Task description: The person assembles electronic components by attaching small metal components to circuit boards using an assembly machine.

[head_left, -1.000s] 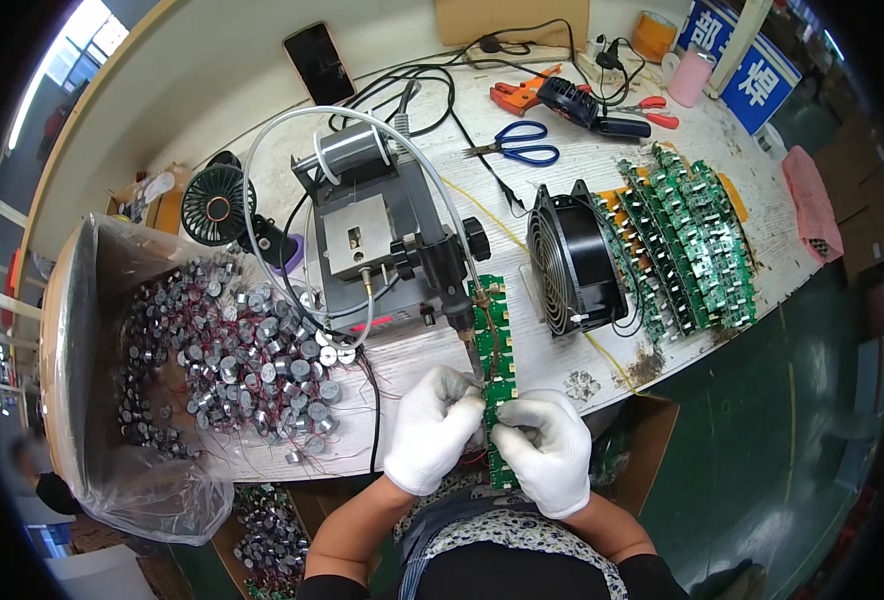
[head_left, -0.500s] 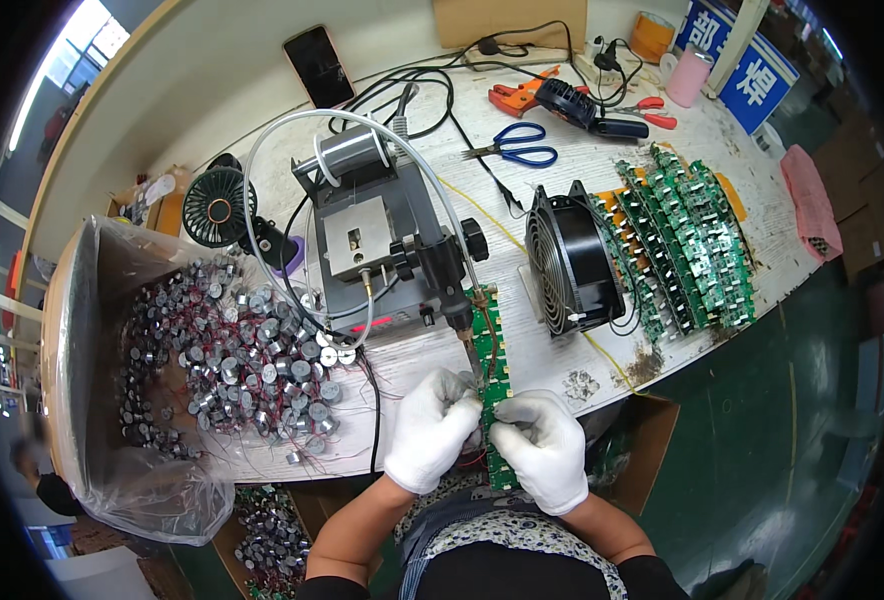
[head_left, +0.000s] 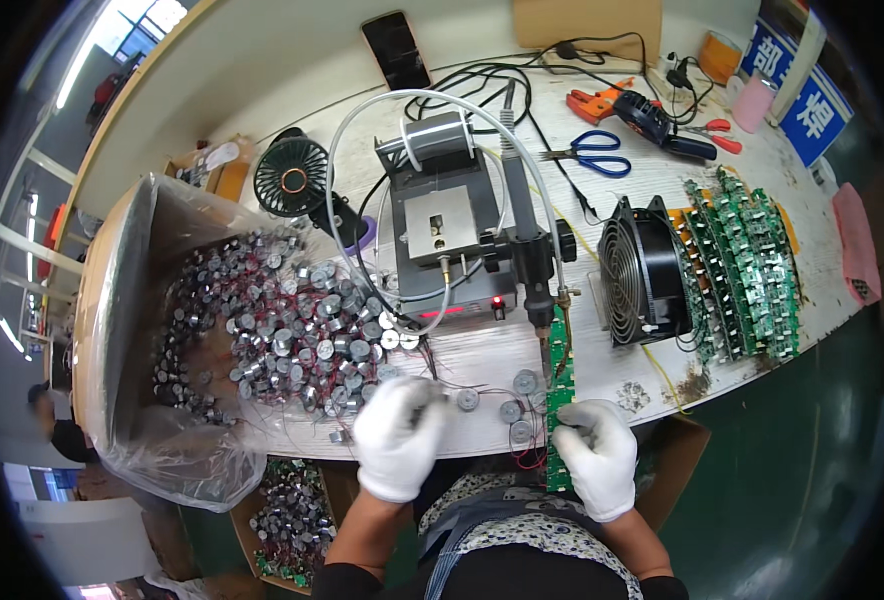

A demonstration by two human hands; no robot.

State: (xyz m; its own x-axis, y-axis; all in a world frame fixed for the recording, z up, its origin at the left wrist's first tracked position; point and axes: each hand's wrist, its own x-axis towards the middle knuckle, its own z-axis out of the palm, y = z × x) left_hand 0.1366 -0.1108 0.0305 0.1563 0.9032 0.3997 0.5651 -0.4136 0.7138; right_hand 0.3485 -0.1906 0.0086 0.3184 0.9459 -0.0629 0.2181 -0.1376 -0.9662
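Note:
A long green circuit board [head_left: 559,372] lies under the tip of a soldering iron [head_left: 539,290] held in a stand. On its right edge my right hand [head_left: 599,460], white-gloved, is closed with thumb and fingers pinching. Several round silver components [head_left: 525,381] with red wires sit along the board's left side. My left hand [head_left: 398,440], also gloved, is away from the board, beside a heap of the same components [head_left: 307,340]. Its fingers are curled together; whatever they hold is hidden. Thin leads show near its fingertips.
Behind stands a solder feeder [head_left: 442,225] with a spool and a looping hose. A black fan [head_left: 647,275] stands right of the board, near stacked green boards [head_left: 752,270]. A small fan [head_left: 293,178], scissors [head_left: 602,155] and cables lie farther back. A plastic-lined box [head_left: 112,330] is at left.
My left hand has moved left from the board to the component heap, uncovering the round components beside the board. My right hand stays at the board. The whole view has shifted.

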